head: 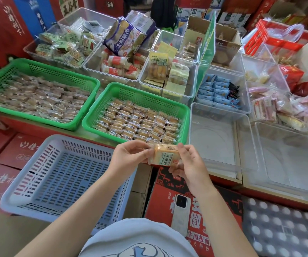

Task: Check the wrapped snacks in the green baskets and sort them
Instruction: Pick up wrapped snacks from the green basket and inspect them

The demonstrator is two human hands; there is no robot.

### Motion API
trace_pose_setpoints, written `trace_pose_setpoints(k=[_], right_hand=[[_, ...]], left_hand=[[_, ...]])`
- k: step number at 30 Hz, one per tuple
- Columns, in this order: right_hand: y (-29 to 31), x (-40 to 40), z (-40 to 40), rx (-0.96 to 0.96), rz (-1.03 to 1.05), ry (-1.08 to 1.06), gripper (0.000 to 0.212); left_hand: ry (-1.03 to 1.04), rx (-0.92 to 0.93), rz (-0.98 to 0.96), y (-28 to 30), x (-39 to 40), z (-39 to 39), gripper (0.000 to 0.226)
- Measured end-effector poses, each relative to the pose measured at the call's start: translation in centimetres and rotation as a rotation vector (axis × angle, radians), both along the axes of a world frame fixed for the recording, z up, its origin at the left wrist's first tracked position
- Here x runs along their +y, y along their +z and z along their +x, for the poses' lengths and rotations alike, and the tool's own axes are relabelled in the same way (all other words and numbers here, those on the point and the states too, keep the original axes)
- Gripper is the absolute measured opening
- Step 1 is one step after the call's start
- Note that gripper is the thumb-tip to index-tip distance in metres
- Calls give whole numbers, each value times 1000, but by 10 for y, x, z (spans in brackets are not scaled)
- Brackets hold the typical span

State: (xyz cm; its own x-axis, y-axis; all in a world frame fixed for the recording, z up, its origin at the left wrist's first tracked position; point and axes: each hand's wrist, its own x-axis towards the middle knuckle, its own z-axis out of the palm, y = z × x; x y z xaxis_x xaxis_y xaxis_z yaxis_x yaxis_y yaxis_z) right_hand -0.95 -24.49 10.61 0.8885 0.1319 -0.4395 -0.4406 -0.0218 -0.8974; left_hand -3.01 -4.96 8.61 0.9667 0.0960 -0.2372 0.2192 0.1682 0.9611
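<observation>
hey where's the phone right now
In the head view, the phone lies lower centre-right on a red carton, just below the right hand.

Two green baskets: one (38, 93) far left beyond the fingers, one (136, 112) just beyond them. Both filled with wrapped snacks, too many to count. One wrapped snack (165, 154) pinched between the fingers of two hands, left hand (131, 154) and right hand (190, 167). One blue-grey basket (60, 175) left of and below the fingers. One phone (181, 210) below the fingers. Two bare clear bins (214, 138) (286, 158) right of the fingers.
</observation>
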Motion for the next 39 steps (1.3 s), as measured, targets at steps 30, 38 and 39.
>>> trace_pose_setpoints(k=[30, 38, 39], right_hand=[[-9, -9, 19, 87, 283, 70, 14], [-8, -15, 20, -8, 88, 83, 12], [-7, -17, 20, 4, 118, 103, 22]], left_hand=[[-221, 183, -376, -17, 25, 9, 20], [-261, 148, -167, -13, 29, 9, 34], [-275, 155, -144, -12, 28, 9, 29]])
